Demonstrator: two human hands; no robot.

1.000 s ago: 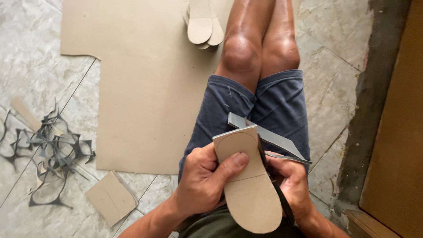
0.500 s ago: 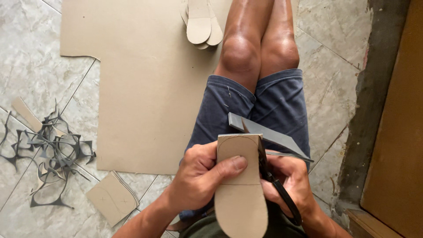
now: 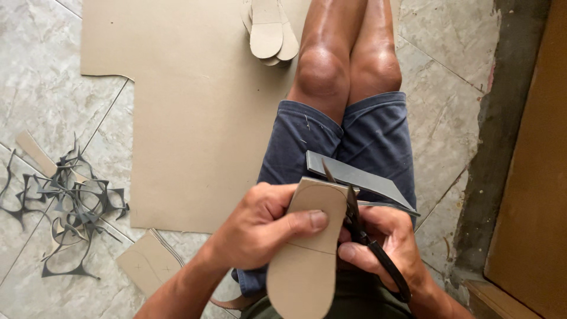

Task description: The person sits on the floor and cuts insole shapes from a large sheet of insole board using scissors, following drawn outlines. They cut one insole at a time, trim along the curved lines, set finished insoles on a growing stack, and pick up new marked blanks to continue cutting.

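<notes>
Your left hand [image 3: 260,227] now pinches the tan sole-shaped cardboard piece [image 3: 307,248] with the thumb flat across its middle, holding it over your lap. Half a second ago the piece stood nearly upright; now its rounded end tips toward your right knee, so you have turned it against the blades. Your right hand [image 3: 384,248] is closed around the black scissors [image 3: 363,233], whose blades sit along the piece's right edge, further up toward the rounded end than a second ago. My reading is that the trim around the outline is progressing. The grey sheet [image 3: 360,180] stays under the piece on your shorts. The grey offcuts [image 3: 71,204] and the stacked cut soles [image 3: 269,32] on the floor have not moved.
</notes>
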